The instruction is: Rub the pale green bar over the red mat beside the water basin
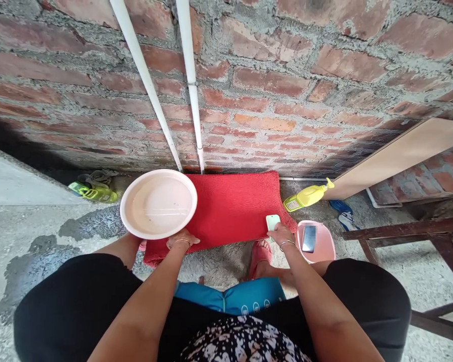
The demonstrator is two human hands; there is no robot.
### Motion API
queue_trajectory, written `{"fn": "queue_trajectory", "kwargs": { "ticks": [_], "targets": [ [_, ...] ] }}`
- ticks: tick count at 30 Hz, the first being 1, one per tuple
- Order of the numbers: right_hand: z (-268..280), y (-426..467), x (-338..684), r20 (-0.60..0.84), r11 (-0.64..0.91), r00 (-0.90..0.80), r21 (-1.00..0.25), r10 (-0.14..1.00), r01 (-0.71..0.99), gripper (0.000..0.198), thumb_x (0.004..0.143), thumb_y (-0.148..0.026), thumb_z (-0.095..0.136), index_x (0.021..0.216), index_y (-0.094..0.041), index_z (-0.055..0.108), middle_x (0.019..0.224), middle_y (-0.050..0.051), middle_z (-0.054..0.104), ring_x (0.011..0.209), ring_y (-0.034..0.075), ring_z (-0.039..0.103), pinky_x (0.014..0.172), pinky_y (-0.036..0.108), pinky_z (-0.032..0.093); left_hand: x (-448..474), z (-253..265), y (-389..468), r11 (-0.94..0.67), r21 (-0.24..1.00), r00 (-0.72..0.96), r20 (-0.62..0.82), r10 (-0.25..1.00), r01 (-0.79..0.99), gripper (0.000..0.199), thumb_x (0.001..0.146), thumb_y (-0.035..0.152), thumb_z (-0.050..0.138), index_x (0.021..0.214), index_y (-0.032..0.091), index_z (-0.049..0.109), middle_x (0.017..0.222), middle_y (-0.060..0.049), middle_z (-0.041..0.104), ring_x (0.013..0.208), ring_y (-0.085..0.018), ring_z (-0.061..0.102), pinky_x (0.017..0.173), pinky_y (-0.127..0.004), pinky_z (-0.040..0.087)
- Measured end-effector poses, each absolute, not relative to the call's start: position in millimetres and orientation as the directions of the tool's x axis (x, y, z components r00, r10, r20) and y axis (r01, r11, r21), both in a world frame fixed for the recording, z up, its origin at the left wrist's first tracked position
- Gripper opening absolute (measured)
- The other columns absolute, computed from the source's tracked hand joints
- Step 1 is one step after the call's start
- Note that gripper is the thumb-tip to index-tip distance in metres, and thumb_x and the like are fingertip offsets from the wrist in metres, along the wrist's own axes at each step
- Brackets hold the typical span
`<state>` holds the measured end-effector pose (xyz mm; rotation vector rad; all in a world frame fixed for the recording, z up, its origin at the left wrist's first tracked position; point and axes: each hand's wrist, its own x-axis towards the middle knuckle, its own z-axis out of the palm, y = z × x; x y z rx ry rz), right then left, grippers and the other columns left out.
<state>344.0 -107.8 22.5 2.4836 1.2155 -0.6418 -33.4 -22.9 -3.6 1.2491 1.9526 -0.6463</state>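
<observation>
My left hand (pixel 182 239) rests on the near edge of a red, textured mat (pixel 230 206), by the rim of a white basin (pixel 124 213). Its fingers look spread and it holds nothing that I can see. The basin stands on the left part of the mat and seems to have clear water in it. In my right hand (pixel 284 235), near the mat's right end, is a flat pale green phone-shaped thing (pixel 273 221). Whether it is a phone or only a case I cannot tell. The fingers partly cover its lower end.
Right of the mat, a pink tub (pixel 326 244) holds a dark phone (pixel 309 238). A yellow pump bottle (pixel 307 196) leans nearby. At left lies a yellow-green bottle (pixel 101 193). White pipes (pixel 192 85) run down the brick wall. Dark wooden furniture (pixel 400 231) stands at right.
</observation>
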Motion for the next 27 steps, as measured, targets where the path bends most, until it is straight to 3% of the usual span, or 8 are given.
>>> {"fn": "queue_trajectory", "kwargs": {
  "ticks": [3,7,12,14,17,22,27],
  "targets": [
    [27.9,-109.3,351.8,-0.521,-0.628,0.569,0.079,0.636,0.774,0.031,0.07,-0.046,0.056,0.088,-0.022,0.056,0.098,0.006,0.055,0.082,0.021,0.059,0.065,0.029,0.04,-33.3,-4.6,-23.0,0.415,-0.046,-0.288,-0.788,0.545,0.909,0.076,0.045,0.056,0.074,0.113,0.025,0.058,0.126,-0.013,0.055,0.114,-0.038,0.05,0.081,-0.046,0.047],
    [33.1,-101.7,310.0,-0.491,-0.537,0.48,0.031,0.727,0.843,0.033,0.07,-0.047,0.056,0.092,-0.023,0.057,0.098,0.005,0.055,0.08,0.019,0.059,0.065,0.028,0.04,-33.0,-6.0,-22.0,0.423,-0.056,-0.296,-0.797,0.527,0.905,0.076,0.044,0.054,0.074,0.112,0.024,0.059,0.125,-0.013,0.056,0.112,-0.038,0.051,0.08,-0.045,0.048],
    [23.8,-98.4,189.1,-0.51,-0.141,0.063,-0.117,0.858,0.983,0.036,0.064,-0.043,0.063,0.094,-0.024,0.059,0.1,0.005,0.055,0.084,0.021,0.057,0.071,0.03,0.04,-33.5,-6.2,-22.3,0.422,-0.059,-0.297,-0.797,0.526,0.905,0.075,0.044,0.052,0.075,0.112,0.025,0.059,0.126,-0.012,0.055,0.113,-0.038,0.05,0.08,-0.046,0.048],
    [17.5,-102.6,149.3,-0.494,0.023,-0.108,-0.175,0.863,0.984,0.039,0.063,-0.043,0.064,0.096,-0.022,0.06,0.101,0.006,0.055,0.087,0.023,0.056,0.076,0.033,0.039,-33.5,-5.8,-23.0,0.425,-0.064,-0.305,-0.792,0.529,0.903,0.077,0.044,0.053,0.075,0.113,0.025,0.058,0.126,-0.013,0.054,0.113,-0.038,0.05,0.08,-0.045,0.048],
    [11.3,-109.5,124.8,-0.474,0.144,-0.233,-0.216,0.849,0.966,0.042,0.065,-0.041,0.063,0.1,-0.019,0.06,0.104,0.009,0.054,0.091,0.025,0.054,0.082,0.037,0.036,-32.8,-5.1,-23.4,0.419,-0.056,-0.299,-0.786,0.541,0.906,0.081,0.044,0.055,0.075,0.115,0.022,0.057,0.127,-0.015,0.053,0.113,-0.038,0.05,0.08,-0.045,0.048],
    [12.1,-116.5,175.0,-0.497,0.098,-0.155,-0.138,0.854,0.986,0.038,0.069,-0.037,0.061,0.102,-0.018,0.059,0.109,0.011,0.052,0.097,0.025,0.051,0.086,0.037,0.033,-31.6,-5.3,-21.9,0.406,-0.058,-0.291,-0.789,0.54,0.912,0.081,0.045,0.056,0.074,0.117,0.022,0.055,0.128,-0.014,0.052,0.113,-0.039,0.049,0.079,-0.046,0.048],
    [13.9,-126.3,267.5,-0.521,-0.192,0.179,0.03,0.835,0.981,0.038,0.068,-0.04,0.061,0.101,-0.021,0.058,0.104,0.007,0.053,0.088,0.021,0.055,0.075,0.03,0.037,-32.4,-5.4,-22.5,0.406,-0.057,-0.293,-0.783,0.548,0.912,0.08,0.046,0.055,0.074,0.117,0.023,0.056,0.127,-0.014,0.054,0.112,-0.037,0.051,0.08,-0.045,0.048]
  ]
}}
